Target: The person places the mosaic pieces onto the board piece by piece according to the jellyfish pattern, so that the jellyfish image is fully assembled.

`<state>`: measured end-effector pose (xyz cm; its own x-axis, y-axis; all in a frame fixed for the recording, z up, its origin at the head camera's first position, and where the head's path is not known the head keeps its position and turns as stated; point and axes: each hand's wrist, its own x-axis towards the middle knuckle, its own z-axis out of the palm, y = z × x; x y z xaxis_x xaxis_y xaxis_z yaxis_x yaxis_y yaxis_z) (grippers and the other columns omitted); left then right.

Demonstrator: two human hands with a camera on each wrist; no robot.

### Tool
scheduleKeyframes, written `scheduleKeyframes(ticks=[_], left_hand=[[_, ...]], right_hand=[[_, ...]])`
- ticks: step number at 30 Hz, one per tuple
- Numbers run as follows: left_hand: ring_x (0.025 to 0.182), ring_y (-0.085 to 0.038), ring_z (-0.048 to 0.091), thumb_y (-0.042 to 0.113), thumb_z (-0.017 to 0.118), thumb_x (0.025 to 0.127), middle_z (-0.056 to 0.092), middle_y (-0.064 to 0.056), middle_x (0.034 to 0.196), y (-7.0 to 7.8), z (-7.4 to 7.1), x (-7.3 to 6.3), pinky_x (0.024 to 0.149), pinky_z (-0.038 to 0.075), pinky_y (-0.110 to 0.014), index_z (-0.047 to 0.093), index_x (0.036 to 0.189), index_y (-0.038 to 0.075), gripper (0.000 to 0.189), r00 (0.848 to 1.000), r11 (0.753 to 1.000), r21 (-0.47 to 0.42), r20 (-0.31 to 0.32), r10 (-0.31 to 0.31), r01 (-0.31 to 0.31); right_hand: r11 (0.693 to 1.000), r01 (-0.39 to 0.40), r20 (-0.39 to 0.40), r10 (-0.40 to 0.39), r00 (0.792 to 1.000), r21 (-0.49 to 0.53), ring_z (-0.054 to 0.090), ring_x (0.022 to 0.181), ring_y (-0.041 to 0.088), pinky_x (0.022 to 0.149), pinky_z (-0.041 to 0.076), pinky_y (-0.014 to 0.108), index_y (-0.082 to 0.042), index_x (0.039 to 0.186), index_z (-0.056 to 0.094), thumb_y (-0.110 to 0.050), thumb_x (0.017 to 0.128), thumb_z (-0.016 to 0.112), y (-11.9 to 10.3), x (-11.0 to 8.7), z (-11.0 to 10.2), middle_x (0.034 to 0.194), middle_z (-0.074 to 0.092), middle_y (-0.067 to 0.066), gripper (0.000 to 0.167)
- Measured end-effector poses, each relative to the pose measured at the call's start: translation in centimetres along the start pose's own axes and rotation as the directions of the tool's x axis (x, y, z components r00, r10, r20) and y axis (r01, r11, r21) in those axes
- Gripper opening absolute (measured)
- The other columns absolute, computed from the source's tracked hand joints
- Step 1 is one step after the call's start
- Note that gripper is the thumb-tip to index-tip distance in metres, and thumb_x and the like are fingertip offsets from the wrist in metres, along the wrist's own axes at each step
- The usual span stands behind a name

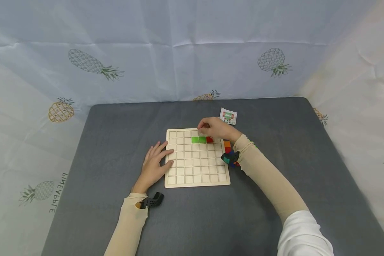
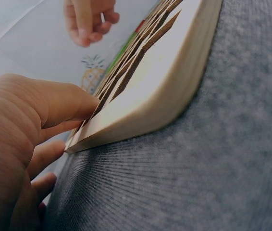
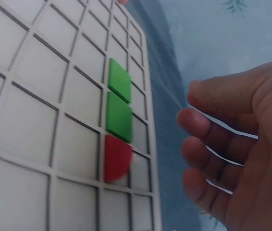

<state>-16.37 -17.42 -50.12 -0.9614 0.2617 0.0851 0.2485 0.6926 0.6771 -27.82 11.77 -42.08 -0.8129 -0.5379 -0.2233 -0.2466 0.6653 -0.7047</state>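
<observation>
A pale wooden grid board (image 1: pixel 196 161) lies on the dark table. Two green square tiles (image 3: pixel 119 115) sit side by side in its second row from the far edge, and a red piece with one rounded side (image 3: pixel 117 159) occupies the adjoining cell. My left hand (image 1: pixel 154 166) touches the board's left edge with spread fingers; in the left wrist view its thumb (image 2: pixel 73 103) lies against the rim. Over the far edge of the board hovers my right hand (image 1: pixel 218 128), its fingers loosely bent and nothing visible between thumb and index finger in the right wrist view.
Beside the board's right edge are several coloured pieces (image 1: pixel 227 145), partly hidden by the right wrist and its black strap. A small printed card (image 1: pixel 228 116) with a green and red pattern lies beyond the right hand. Pineapple-print cloth (image 1: pixel 185 71) hangs behind the table.
</observation>
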Motion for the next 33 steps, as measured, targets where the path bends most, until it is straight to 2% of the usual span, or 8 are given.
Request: scheduleKeyframes(ticks=[6,11,16,22,27,33], left_hand=[[0.158,-0.029,0.018,0.025,0.070,0.095,0.037,-0.005,0.164,-0.1,-0.2,0.2,0.132,0.005,-0.051,0.066,0.135,0.018,0.041,1.000,1.000,0.001,0.000,0.007,-0.007],[0.158,-0.029,0.019,0.025,0.070,0.095,0.037,-0.005,0.164,-0.1,-0.2,0.1,0.132,0.005,-0.050,0.066,0.135,0.017,0.041,1.000,1.000,0.003,0.002,0.005,-0.005],[0.158,-0.028,0.018,0.026,0.069,0.096,0.038,-0.004,0.164,-0.1,0.0,0.1,0.133,0.004,-0.050,0.066,0.135,0.017,0.041,1.000,1.000,0.004,0.006,0.005,-0.005],[0.158,-0.029,0.019,0.025,0.070,0.095,0.038,-0.005,0.164,-0.2,0.1,0.0,0.133,0.004,-0.050,0.066,0.135,0.017,0.041,1.000,1.000,0.008,0.006,0.007,-0.007],[0.158,-0.029,0.019,0.025,0.070,0.095,0.038,-0.005,0.164,-0.1,0.1,-0.1,0.132,0.005,-0.050,0.066,0.135,0.017,0.041,1.000,1.000,0.004,0.006,0.005,-0.005],[0.158,-0.029,0.018,0.024,0.069,0.095,0.037,-0.006,0.164,0.0,0.1,0.0,0.132,0.004,-0.051,0.066,0.135,0.017,0.041,1.000,1.000,0.003,0.011,0.003,-0.003]], right_hand=[[0.999,0.009,-0.038,-0.008,0.999,0.032,0.064,0.103,0.033,0.085,0.055,0.039,-0.003,0.122,0.066,-0.022,0.105,0.055,-0.8,-1.8,-2.3,0.116,0.068,0.019,0.027],[1.000,0.007,-0.076,-0.005,0.997,0.018,0.062,0.102,0.029,0.086,0.055,0.040,-0.007,0.121,0.067,-0.024,0.105,0.056,-0.7,-3.6,-3.5,0.117,0.067,0.015,0.026],[0.999,-0.034,-0.126,0.029,0.992,-0.039,0.057,0.098,0.024,0.082,0.052,0.038,-0.010,0.121,0.068,-0.027,0.105,0.055,0.7,-5.5,-4.4,0.114,0.066,0.010,0.026],[0.992,-0.114,-0.149,0.105,0.983,-0.055,0.056,0.092,0.026,0.079,0.050,0.037,-0.006,0.122,0.067,-0.028,0.105,0.056,2.6,-7.3,-5.0,0.111,0.067,0.014,0.030],[0.986,-0.154,-0.161,0.144,0.976,-0.056,0.059,0.095,0.026,0.081,0.053,0.037,-0.003,0.123,0.067,-0.029,0.104,0.057,4.1,-8.4,-5.1,0.113,0.068,0.016,0.034],[0.974,-0.224,-0.193,0.215,0.957,-0.026,0.060,0.098,0.028,0.083,0.054,0.037,-0.003,0.127,0.066,-0.031,0.105,0.056,6.0,-10.1,-4.9,0.115,0.066,0.016,0.037]])
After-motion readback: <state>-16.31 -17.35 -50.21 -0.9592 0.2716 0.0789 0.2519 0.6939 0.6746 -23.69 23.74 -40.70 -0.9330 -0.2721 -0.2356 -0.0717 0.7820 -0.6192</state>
